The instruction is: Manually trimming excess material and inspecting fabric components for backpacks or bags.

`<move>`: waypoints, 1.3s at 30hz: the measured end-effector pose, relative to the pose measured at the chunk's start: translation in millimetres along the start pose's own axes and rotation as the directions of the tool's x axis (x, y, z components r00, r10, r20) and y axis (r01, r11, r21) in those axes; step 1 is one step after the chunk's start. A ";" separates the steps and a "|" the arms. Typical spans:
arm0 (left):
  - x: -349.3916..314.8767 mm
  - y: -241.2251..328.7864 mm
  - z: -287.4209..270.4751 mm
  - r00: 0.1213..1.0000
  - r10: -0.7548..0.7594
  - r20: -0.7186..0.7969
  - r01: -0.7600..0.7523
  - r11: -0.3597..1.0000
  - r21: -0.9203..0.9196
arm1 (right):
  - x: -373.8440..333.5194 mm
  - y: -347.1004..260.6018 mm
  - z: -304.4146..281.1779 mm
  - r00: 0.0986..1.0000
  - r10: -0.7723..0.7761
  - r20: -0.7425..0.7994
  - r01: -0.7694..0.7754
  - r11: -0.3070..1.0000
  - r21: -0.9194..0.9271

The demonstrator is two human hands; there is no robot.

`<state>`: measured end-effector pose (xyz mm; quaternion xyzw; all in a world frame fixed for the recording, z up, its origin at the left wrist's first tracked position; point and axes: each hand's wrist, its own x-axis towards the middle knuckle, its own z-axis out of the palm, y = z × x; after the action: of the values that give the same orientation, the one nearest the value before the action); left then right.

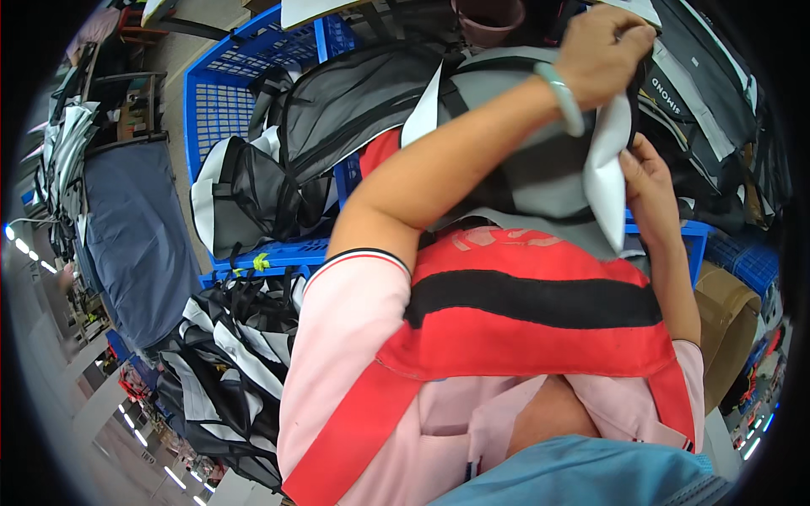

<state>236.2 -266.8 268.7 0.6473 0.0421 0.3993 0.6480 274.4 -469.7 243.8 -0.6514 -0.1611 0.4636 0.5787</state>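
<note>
A grey and black sewn fabric piece (540, 160), probably part of a bag, lies spread before me with a white flap (609, 169) turned up along its right side. My right hand (648, 173) pinches the edge beside that flap, thumb on top. Reaching across from the left, my left hand (606, 52) is over the far right corner of the piece, its fingers bent together; what they hold is hidden. A pale green bangle (560, 99) circles the left wrist. I wear a red apron (523, 346) with a black band.
Blue plastic crates (218, 105) stand behind and under more grey and black fabric pieces (346, 105). Strapped black and white pieces (232, 363) are heaped at lower left. Dark panels (700, 93) lie at right, near a cardboard box (726, 320). A mauve bucket (489, 21) is at the back.
</note>
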 end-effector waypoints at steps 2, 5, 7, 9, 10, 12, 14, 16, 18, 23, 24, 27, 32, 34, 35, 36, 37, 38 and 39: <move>-4.0 -15.8 -33.4 0.988 -0.134 0.075 0.113 0.966 0.231 | 13.5 4.2 -39.0 0.998 -0.031 -0.059 0.033 0.999 0.034; -14.5 -64.7 -123.4 0.974 -0.123 0.189 -0.040 0.729 0.683 | 15.4 -28.9 -173.8 0.947 -0.178 -0.267 0.206 0.975 0.080; -36.6 -104.2 -187.9 0.902 -0.424 0.085 0.167 0.525 0.835 | 23.8 -69.2 -161.3 0.701 -0.129 -0.702 0.318 0.937 0.145; -55.7 -132.9 -191.4 0.816 -0.487 0.312 -0.061 0.463 0.884 | 30.5 -60.8 -215.2 0.726 -0.240 -0.645 0.332 0.943 0.023; -59.4 -139.4 -171.3 0.731 -0.541 0.416 -0.082 0.536 0.840 | 32.1 -51.9 -256.2 0.744 -0.326 -0.583 0.338 0.937 -0.092; -69.0 -139.3 -150.2 0.550 -0.693 0.466 -0.084 0.509 0.857 | 48.5 -47.3 -269.7 0.809 -0.314 -0.497 0.334 0.941 -0.051; -64.1 -116.2 -142.9 0.452 -0.716 0.531 -0.176 0.512 0.840 | 50.1 -46.1 -276.0 0.832 -0.248 -0.497 0.261 0.964 -0.045; -60.3 -106.4 -160.1 0.503 -0.621 0.601 -0.206 0.589 0.781 | 55.9 -44.2 -279.9 0.877 -0.117 -0.466 0.124 0.992 -0.015; -51.3 -81.7 -165.9 0.535 -0.518 0.668 -0.347 0.586 0.732 | 66.4 -41.6 -289.6 0.903 0.016 -0.430 -0.011 1.000 0.013; -36.1 -65.3 -153.2 0.401 -0.592 0.699 -0.236 0.671 0.703 | 79.2 -8.0 -366.2 0.968 -0.231 -0.101 0.033 0.515 -0.857; -42.0 -58.7 -160.9 0.431 -0.620 0.655 -0.220 0.632 0.743 | 94.5 8.2 -328.3 0.923 -0.383 -0.040 0.038 0.193 -0.981; -40.7 -39.7 -168.6 0.546 -0.596 0.588 -0.190 0.596 0.780 | 88.1 -28.9 -116.1 0.907 -0.412 0.090 0.282 0.433 -0.856; 25.2 31.3 -92.6 0.829 -0.167 0.533 -0.090 0.902 0.422 | 51.5 -63.8 50.3 0.661 -0.639 0.394 0.600 0.135 -0.788; 49.3 47.0 -84.3 0.844 -0.167 0.510 -0.045 0.925 0.377 | 70.6 -89.3 48.6 0.744 -0.615 0.262 0.588 0.417 -0.693; 63.0 48.1 -91.2 0.852 -0.236 0.467 0.054 0.927 0.370 | 82.1 -111.9 42.7 0.829 -0.506 0.239 0.535 0.593 -0.601; 75.2 51.0 -98.4 0.853 -0.310 0.419 0.155 0.919 0.363 | 96.5 -125.1 34.9 0.852 -0.445 0.276 0.523 0.704 -0.480; 82.4 49.0 -104.4 0.851 -0.299 0.433 0.138 0.921 0.364 | 110.4 -133.2 28.1 0.886 -0.352 0.301 0.456 0.781 -0.427; 84.6 48.2 -109.7 0.826 -0.359 0.435 0.162 0.890 0.427 | 113.5 -138.3 28.5 0.882 -0.347 0.319 0.460 0.782 -0.420; 86.6 45.7 -114.4 0.799 -0.420 0.431 0.185 0.853 0.488 | 117.1 -142.2 30.2 0.878 -0.339 0.338 0.462 0.784 -0.414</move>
<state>208.3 -132.3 330.5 0.8393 0.0551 0.0777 0.5353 357.6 -324.5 326.3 -0.6625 -0.4771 0.3506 0.4589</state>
